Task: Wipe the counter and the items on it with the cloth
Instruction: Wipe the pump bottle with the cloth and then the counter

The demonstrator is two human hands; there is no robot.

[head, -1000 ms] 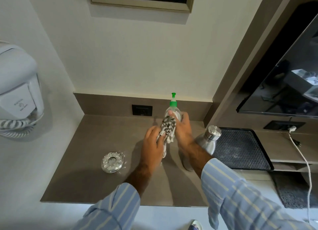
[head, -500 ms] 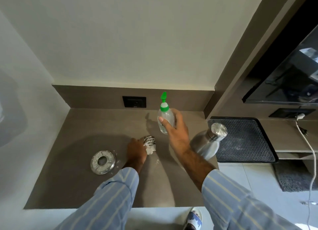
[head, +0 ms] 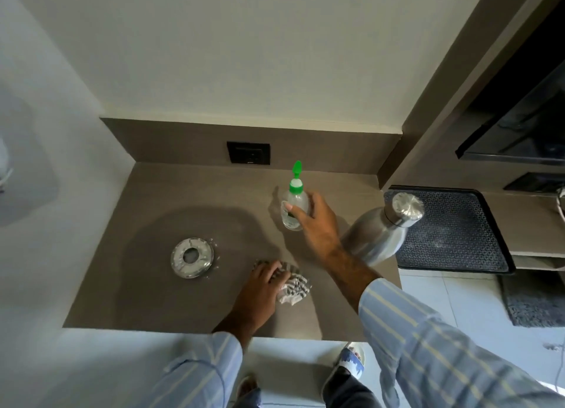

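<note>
My left hand (head: 263,285) presses a crumpled grey-and-white patterned cloth (head: 294,285) onto the brown counter (head: 171,303), near its front edge. My right hand (head: 315,221) is wrapped around a clear pump bottle with a green top (head: 293,201), which stands upright on the counter toward the back. A steel water bottle (head: 379,236) stands just right of my right forearm, at the counter's right edge. A round shiny metal dish (head: 192,256) lies on the counter to the left of the cloth.
A black socket plate (head: 248,152) sits in the low back wall. Right of the counter lies a black textured tray (head: 452,230) on a lower shelf, with a dark screen (head: 519,126) above. The floor and my sandalled foot (head: 351,358) show below the counter's front edge.
Earlier both hands rubbed the cloth on the raised pump bottle. My left hand has since carried the cloth down to the counter and toward the front; my right hand has brought the bottle down onto the counter.
</note>
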